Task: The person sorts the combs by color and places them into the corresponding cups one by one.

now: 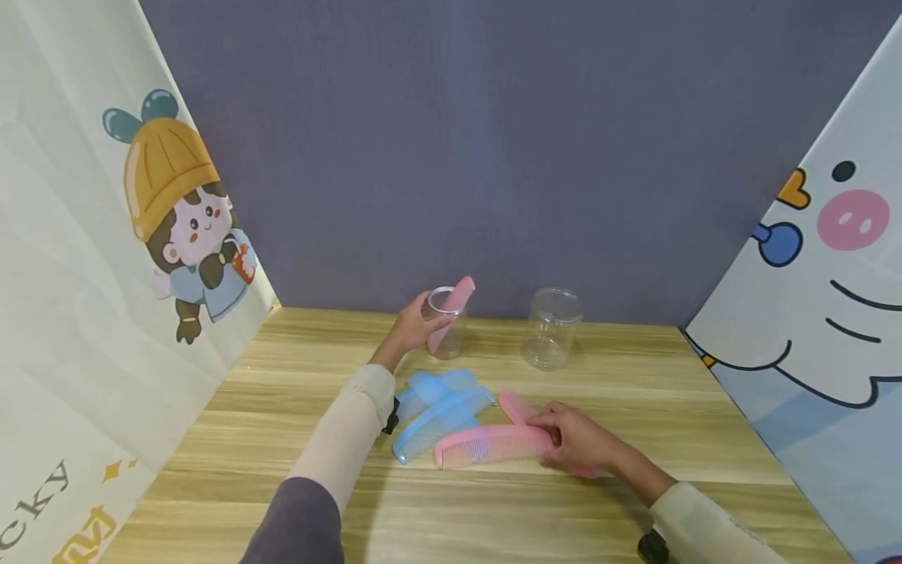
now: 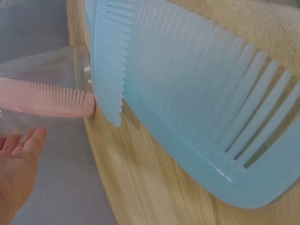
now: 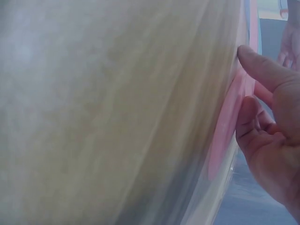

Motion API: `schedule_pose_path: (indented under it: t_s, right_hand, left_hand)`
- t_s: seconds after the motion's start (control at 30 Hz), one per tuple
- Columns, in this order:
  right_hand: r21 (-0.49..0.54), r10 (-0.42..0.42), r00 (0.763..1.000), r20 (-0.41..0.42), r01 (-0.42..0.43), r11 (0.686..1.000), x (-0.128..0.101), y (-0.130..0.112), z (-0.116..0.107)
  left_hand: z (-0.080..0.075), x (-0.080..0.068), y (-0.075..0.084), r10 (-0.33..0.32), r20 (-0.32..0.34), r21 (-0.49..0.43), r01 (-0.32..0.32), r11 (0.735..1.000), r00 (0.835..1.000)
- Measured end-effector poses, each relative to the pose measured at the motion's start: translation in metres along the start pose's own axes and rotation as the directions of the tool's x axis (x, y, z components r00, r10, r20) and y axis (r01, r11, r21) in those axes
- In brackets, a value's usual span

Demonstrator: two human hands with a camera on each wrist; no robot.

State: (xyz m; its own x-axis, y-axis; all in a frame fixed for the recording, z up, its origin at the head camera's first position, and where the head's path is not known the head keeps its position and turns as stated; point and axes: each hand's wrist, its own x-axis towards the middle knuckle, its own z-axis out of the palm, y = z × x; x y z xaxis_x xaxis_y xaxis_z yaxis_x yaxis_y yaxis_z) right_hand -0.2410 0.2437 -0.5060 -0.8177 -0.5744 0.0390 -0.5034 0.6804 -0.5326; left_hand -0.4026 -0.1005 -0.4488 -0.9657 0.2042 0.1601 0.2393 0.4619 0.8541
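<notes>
- Two bare hands are in use: the left hand point(image 1: 414, 327) at a jar, the right hand point(image 1: 581, 440) at the combs.
- Left hand: curled about the left jar point(image 1: 452, 343), thumb across the front below the rim.
- Right hand: thumb and fingers pinch the right end of the front pink comb point(image 1: 486, 444).
- Left jar: clear, upright on the table; contains the leaning pink comb point(image 1: 460, 294), whose upper end projects above the rim toward the right.
- Front pink comb: lies crosswise, teeth toward the person.
- Rear pink comb point(image 1: 516, 406): runs diagonally beneath the right hand, one end showing on either side.
- Blue combs point(image 1: 445, 417): overlapping pile, left of the pink pair and nearer the person than the left jar; exact count cannot be told.
- Right jar point(image 1: 552, 337): clear, upright, standing apart to the right of the left jar.
- Table point(image 1: 282, 423): wood-grain surface under all items.
- Dark panel point(image 1: 465, 157): upright behind the table, between white printed sheets bearing cartoon figures.
</notes>
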Motion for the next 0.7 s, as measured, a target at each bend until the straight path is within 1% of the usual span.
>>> schedule_pose_path:
  t_s: [0.2,0.37,0.6,0.7]
  right_hand:
    - [0.034,0.005,1.0,-0.016,-0.004,0.999,0.001,0.004,-0.002]
    - [0.052,-0.007,0.999,-0.035,0.008,0.999,0.003,0.008,-0.007]
    - [0.079,-0.022,1.0,-0.017,0.023,0.997,0.004,0.011,-0.01]
    - [0.108,-0.009,1.0,-0.015,0.01,0.994,0.004,0.012,-0.011]
  left_hand:
    - [0.0,0.0,0.002,-0.001,-0.003,0.016,0.001,1.0,1.0]
    - [0.0,-0.002,0.004,0.004,-0.005,0.008,-0.004,1.0,1.0]
    - [0.0,-0.002,0.004,-0.004,-0.006,-0.007,0.004,1.0,1.0]
    - [0.0,-0.003,0.004,-0.001,-0.006,-0.017,0.001,1.0,1.0]
